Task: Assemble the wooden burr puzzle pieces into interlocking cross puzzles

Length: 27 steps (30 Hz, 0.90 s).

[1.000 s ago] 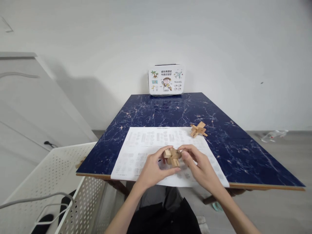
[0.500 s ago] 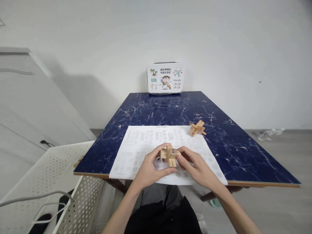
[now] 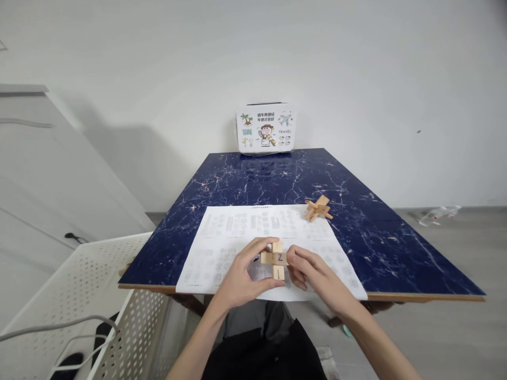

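Note:
A cross-shaped wooden interlocking puzzle (image 3: 278, 259), with dark marks like "Z" and "1" on its blocks, is held over a printed sheet (image 3: 222, 227). My left hand (image 3: 244, 274) grips the upright block between thumb below and index finger above. With its fingers bent, my right hand (image 3: 311, 269) pinches the right end of the crosswise block, hiding that tip. Beyond my right hand, a second wooden interlocking puzzle (image 3: 319, 208), its pieces angled like a star, rests on the sheet's upper right part.
A dark blue marble-patterned table (image 3: 273, 177) carries the sheet. A white case with cartoon prints (image 3: 266, 129) stands at its far edge against the wall. To the left is a white perforated basket (image 3: 134, 316), with a grey cable (image 3: 59, 324) over it.
The puzzle in my hands has turned from a tilted pose to a flatter cross facing me. My right-hand fingers have curled more around its right end. The second puzzle stays put.

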### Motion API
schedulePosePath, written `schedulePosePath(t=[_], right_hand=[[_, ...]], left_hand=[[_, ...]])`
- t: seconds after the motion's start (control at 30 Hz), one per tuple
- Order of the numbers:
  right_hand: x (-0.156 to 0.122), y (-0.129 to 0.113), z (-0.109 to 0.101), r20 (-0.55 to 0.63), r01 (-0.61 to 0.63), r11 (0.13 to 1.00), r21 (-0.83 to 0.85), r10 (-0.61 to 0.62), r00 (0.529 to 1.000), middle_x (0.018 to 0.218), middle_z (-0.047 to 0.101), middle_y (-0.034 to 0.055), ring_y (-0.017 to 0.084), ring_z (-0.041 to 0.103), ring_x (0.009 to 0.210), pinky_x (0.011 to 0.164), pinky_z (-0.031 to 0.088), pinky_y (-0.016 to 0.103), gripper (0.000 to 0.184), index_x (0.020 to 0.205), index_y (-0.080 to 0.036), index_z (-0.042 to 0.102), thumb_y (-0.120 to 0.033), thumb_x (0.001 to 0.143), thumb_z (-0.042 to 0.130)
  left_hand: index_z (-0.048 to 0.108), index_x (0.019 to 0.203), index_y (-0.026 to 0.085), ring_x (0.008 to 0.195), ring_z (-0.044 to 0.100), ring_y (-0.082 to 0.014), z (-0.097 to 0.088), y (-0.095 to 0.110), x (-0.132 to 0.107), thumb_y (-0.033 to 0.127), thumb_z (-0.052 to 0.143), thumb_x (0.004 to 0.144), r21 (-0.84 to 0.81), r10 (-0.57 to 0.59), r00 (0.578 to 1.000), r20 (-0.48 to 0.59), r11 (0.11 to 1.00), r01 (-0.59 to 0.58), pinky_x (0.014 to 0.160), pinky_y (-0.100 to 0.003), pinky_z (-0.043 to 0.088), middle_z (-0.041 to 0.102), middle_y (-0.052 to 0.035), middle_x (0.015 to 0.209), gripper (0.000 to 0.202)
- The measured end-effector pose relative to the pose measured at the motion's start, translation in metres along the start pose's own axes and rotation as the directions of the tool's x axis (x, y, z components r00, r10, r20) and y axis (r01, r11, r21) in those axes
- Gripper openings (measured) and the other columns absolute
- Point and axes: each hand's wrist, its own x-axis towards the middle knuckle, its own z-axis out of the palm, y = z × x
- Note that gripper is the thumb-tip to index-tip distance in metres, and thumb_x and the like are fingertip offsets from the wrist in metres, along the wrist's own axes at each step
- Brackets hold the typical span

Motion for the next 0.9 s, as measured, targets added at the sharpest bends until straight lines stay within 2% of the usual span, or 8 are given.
schedulePosePath(t=[0.13,0.27,0.37,0.5,0.63,0.73,0.8,0.9], right_hand=[[-0.004,-0.007,-0.005,-0.068,0.013,0.977,-0.215,-0.028,0.997,0.059,0.047,-0.0041,0.015,0.046,0.058,0.06,0.037,0.028,0.046,0.071,-0.023,0.045,-0.055,0.105,0.044],[-0.009,-0.004,-0.029,-0.294,-0.054,0.847,-0.529,-0.123,0.948,0.06,0.049,-0.003,0.016,0.045,0.055,0.057,0.035,0.027,0.046,0.074,-0.023,0.05,-0.06,0.101,0.046],[-0.011,0.005,-0.055,-0.459,-0.191,0.695,-0.693,-0.221,0.86,0.059,0.055,-0.0004,0.018,0.048,0.055,0.057,0.034,0.028,0.047,0.077,-0.023,0.057,-0.061,0.101,0.044],[-0.01,0.011,-0.083,-0.609,-0.441,0.504,-0.743,-0.236,0.757,0.066,0.065,0.0043,0.022,0.056,0.06,0.058,0.031,0.028,0.043,0.08,-0.024,0.06,-0.058,0.1,0.044],[-0.008,0.014,-0.089,-0.679,-0.575,0.397,-0.715,-0.196,0.708,0.068,0.067,0.0068,0.023,0.057,0.06,0.056,0.027,0.028,0.045,0.075,-0.025,0.057,-0.061,0.099,0.045],[-0.014,0.017,-0.081,-0.686,-0.578,0.401,-0.71,-0.211,0.696,0.062,0.064,0.0051,0.023,0.054,0.057,0.055,0.027,0.028,0.048,0.07,-0.026,0.052,-0.065,0.098,0.046],[-0.02,0.019,-0.071,-0.662,-0.516,0.452,-0.728,-0.269,0.699,0.056,0.058,0.0028,0.022,0.05,0.053,0.054,0.027,0.028,0.049,0.067,-0.026,0.048,-0.064,0.098,0.047],[-0.026,0.02,-0.053,-0.519,-0.258,0.591,-0.764,-0.326,0.791,0.055,0.053,-0.0006,0.018,0.047,0.051,0.055,0.033,0.028,0.046,0.07,-0.025,0.047,-0.06,0.1,0.046]], left_hand=[[0.053,0.147,0.036,0.131,0.056,-0.0297,0.001,-0.001,0.002,0.038,0.087,0.079,-0.008,-0.049,0.999,-0.021,0.999,0.049,0.11,-0.043,0.045,0.058,-0.0074,0.145,0.076],[0.045,0.152,0.033,0.122,0.06,-0.0278,0.003,-0.006,0.004,0.034,0.088,0.077,-0.029,-0.051,0.997,-0.055,0.998,0.049,0.102,-0.042,0.048,0.059,-0.0101,0.145,0.086],[0.052,0.145,0.031,0.114,0.062,-0.0245,0.003,-0.007,0.005,0.032,0.082,0.083,-0.028,-0.06,0.995,-0.083,0.998,0.057,0.099,-0.041,0.049,0.063,-0.0097,0.139,0.069],[0.064,0.129,0.029,0.106,0.063,-0.0217,0.002,-0.003,0.004,0.036,0.073,0.09,0.031,-0.128,0.99,-0.059,0.991,0.13,0.094,-0.037,0.051,0.069,-0.007,0.125,0.041],[0.068,0.121,0.026,0.101,0.064,-0.0211,0.002,0.0,0.004,0.034,0.07,0.092,0.065,-0.128,0.991,-0.045,0.989,0.131,0.09,-0.035,0.051,0.073,-0.0065,0.116,0.03],[0.069,0.115,0.023,0.098,0.065,-0.0208,0.003,0.002,0.004,0.033,0.066,0.095,0.039,-0.088,0.994,-0.067,0.995,0.091,0.089,-0.035,0.052,0.074,-0.0071,0.111,0.023],[0.07,0.11,0.021,0.097,0.067,-0.0212,0.004,0.004,0.003,0.033,0.063,0.098,0.003,-0.043,0.993,-0.112,0.999,0.044,0.09,-0.036,0.053,0.075,-0.0076,0.106,0.018],[0.068,0.109,0.021,0.097,0.069,-0.0224,0.0,0.008,-0.001,0.035,0.058,0.101,0.006,-0.012,0.977,-0.213,1.0,0.013,0.091,-0.037,0.054,0.074,-0.0078,0.102,0.019]])
